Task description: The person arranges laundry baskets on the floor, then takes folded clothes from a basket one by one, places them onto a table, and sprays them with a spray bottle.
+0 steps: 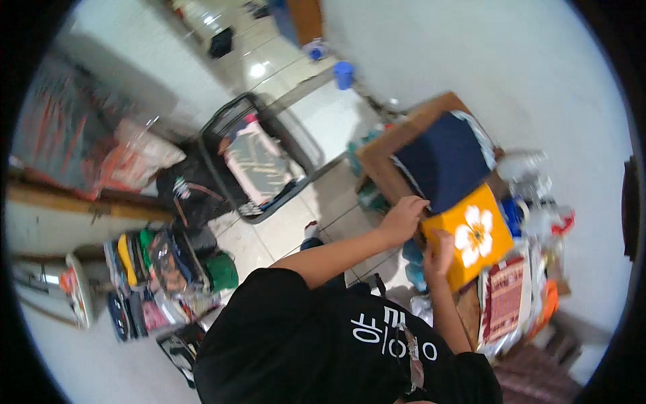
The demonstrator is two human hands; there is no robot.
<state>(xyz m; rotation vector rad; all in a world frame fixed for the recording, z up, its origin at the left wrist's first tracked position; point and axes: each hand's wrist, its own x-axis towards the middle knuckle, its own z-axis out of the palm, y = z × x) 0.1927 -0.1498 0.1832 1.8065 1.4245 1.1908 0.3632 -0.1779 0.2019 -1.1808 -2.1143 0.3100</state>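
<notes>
An orange cloth with a white flower print [474, 236] lies on a wooden-edged table to my right. Beyond it, against its far edge, is a dark navy cloth [441, 158]; whether the two are one garment I cannot tell. My left hand [404, 219] is closed at the near corner where orange and navy meet, fingertips pinching the fabric. Close beside it, my right hand [439, 254] grips the left edge of the orange cloth, with part of its fingers hidden.
The wooden table edge [377, 155] runs beside the navy cloth. A red patterned cloth [505, 296] and plastic bags lie to the right. On the tiled floor stands a black basket [313, 161] with folded clothes. Stacked clothes [158, 262] sit at left; a blue cup [344, 75] stands farther off.
</notes>
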